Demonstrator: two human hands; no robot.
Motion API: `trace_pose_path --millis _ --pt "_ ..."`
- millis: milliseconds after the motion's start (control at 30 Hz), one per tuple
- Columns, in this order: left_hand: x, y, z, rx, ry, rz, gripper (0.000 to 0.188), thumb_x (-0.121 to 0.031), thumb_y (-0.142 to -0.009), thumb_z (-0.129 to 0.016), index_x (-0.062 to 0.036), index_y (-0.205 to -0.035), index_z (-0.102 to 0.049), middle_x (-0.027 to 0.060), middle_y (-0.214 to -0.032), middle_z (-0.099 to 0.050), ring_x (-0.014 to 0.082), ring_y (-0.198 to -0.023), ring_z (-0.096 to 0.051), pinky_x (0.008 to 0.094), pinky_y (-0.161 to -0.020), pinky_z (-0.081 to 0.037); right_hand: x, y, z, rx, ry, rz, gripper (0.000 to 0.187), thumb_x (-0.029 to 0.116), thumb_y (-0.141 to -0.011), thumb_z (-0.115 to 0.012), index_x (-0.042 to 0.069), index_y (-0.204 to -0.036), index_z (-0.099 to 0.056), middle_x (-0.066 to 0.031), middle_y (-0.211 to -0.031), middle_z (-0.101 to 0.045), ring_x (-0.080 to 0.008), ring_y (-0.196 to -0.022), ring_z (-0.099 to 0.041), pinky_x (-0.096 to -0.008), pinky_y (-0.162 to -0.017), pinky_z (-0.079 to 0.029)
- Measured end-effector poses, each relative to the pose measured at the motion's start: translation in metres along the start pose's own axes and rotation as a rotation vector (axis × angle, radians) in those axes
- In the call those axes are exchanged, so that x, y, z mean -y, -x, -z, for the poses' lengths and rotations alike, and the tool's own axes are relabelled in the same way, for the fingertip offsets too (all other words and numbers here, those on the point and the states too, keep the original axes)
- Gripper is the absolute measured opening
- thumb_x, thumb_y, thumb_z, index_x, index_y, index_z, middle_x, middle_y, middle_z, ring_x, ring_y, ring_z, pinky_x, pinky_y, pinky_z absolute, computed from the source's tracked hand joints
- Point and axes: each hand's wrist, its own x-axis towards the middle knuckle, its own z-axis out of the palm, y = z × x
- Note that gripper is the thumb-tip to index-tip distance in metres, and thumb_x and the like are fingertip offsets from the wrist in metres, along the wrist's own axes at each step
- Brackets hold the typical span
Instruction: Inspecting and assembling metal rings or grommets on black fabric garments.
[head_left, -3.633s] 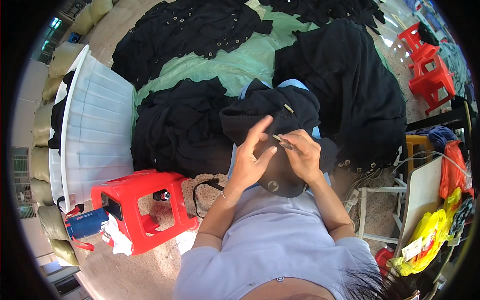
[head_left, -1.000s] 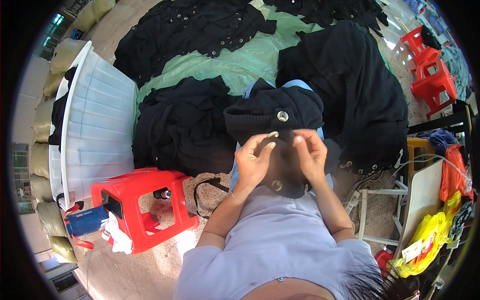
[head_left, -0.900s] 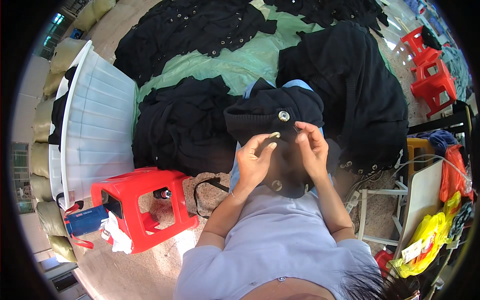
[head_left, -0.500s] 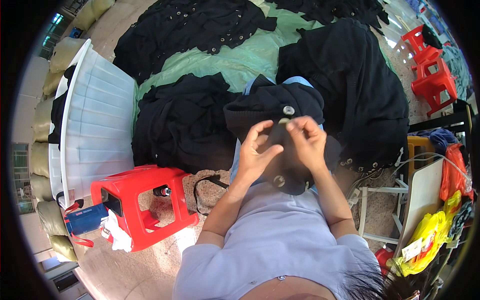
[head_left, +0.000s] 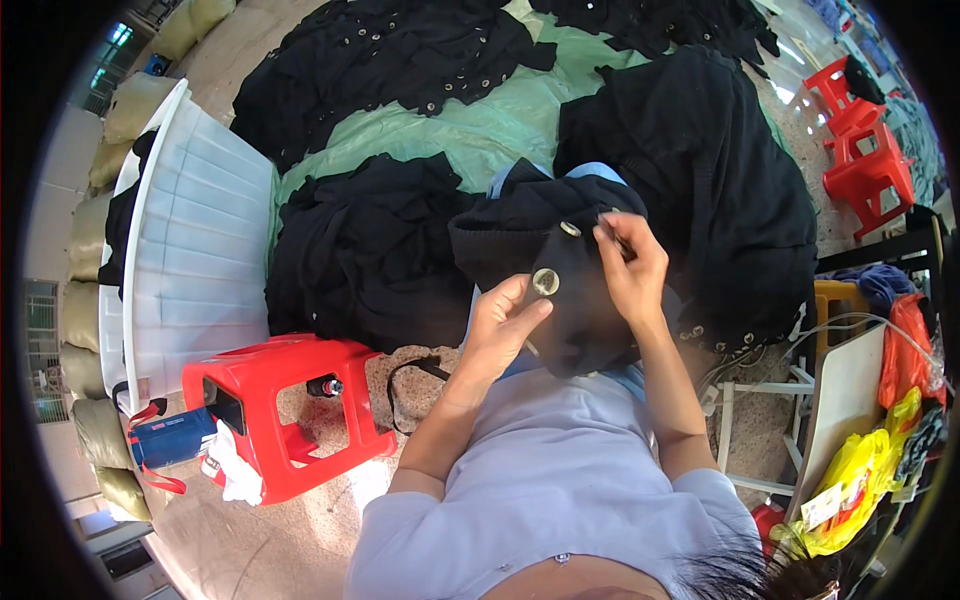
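Note:
A black knit garment [head_left: 585, 320] with large round buttons lies across my lap. My left hand [head_left: 502, 325] grips its edge between thumb and fingers, just below a shiny pale-rimmed button [head_left: 545, 281]. Farther up the same edge, a second button [head_left: 570, 229] is tilted and seen almost side-on. My right hand [head_left: 635, 270] is raised beside that second button, thumb and fingertips pinched together against the dark cloth. What lies between those fingertips is too small and dark to make out.
Black garments lie in a left heap [head_left: 370, 250], a right heap [head_left: 700, 180] and a far heap [head_left: 390, 60] on green sheeting [head_left: 450, 130]. At left stand a white plastic tub [head_left: 205, 240] and red stool [head_left: 290, 400]; at right, a white-legged frame [head_left: 765, 430] and yellow bag [head_left: 860, 480].
My right hand has moved up and slightly right, away from my left hand. My left hand has come down a little, and the garment's buttoned edge has turned, showing a button beside my left fingers.

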Motion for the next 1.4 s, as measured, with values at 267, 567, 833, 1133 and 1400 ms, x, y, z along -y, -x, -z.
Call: trace_pose_path --millis 267,567,833,1133,1400 --pt "0.005 -0.002 -0.005 -0.022 -0.194 -0.079 0.014 -0.004 -0.094 -0.061 -0.0001 -0.107 -0.062 -0.0022 -0.093 -0.064 0.0021 -0.084 -0.054 0.0203 -0.072 -0.045 0.033 0.022 0.027 0.407 0.039 0.389 0.032 -0.003 -0.072 -0.075 0.001 -0.103 -0.07 -0.0091 -0.086 -0.064 -0.0191 -0.07 -0.066 -0.0255 -0.063 -0.052" --pt "0.002 0.0 -0.013 -0.161 -0.461 -0.167 0.007 -0.005 -0.094 -0.063 0.0002 -0.099 -0.063 -0.003 -0.08 -0.062 0.0001 -0.068 -0.05 0.0181 -0.055 -0.04 0.041 0.036 0.015 0.242 0.146 0.404 0.019 0.009 -0.08 -0.076 0.002 -0.094 -0.064 -0.0089 -0.078 -0.064 -0.0241 -0.064 -0.065 -0.0307 -0.056 -0.05" --pt "0.003 -0.001 -0.012 -0.152 -0.519 -0.213 0.006 -0.004 -0.093 -0.064 0.0011 -0.097 -0.063 -0.0022 -0.081 -0.064 0.0014 -0.074 -0.052 0.019 -0.063 -0.043 0.042 0.032 0.015 0.229 0.236 0.473 0.019 0.012 -0.076 -0.078 0.004 -0.088 -0.066 -0.007 -0.074 -0.065 -0.0237 -0.063 -0.065 -0.0314 -0.054 -0.049" --pt "0.005 -0.002 -0.01 -0.145 -0.506 -0.214 0.006 -0.004 -0.094 -0.063 0.0014 -0.098 -0.063 -0.0024 -0.083 -0.064 0.0013 -0.074 -0.052 0.0187 -0.063 -0.043 0.042 0.031 0.015 0.24 0.31 0.538 0.018 0.012 -0.076 -0.079 0.004 -0.087 -0.066 -0.0061 -0.074 -0.064 -0.0228 -0.061 -0.063 -0.0311 -0.053 -0.048" --pt "0.009 -0.001 -0.006 -0.125 -0.468 -0.184 0.007 -0.003 -0.094 -0.063 0.0013 -0.099 -0.063 -0.0031 -0.084 -0.063 0.0009 -0.075 -0.051 0.0183 -0.063 -0.042 0.032 0.027 0.02 0.282 -0.001 0.322 0.031 0.01 -0.077 -0.08 0.002 -0.104 -0.067 -0.009 -0.085 -0.066 -0.0176 -0.068 -0.065 -0.0275 -0.058 -0.05"
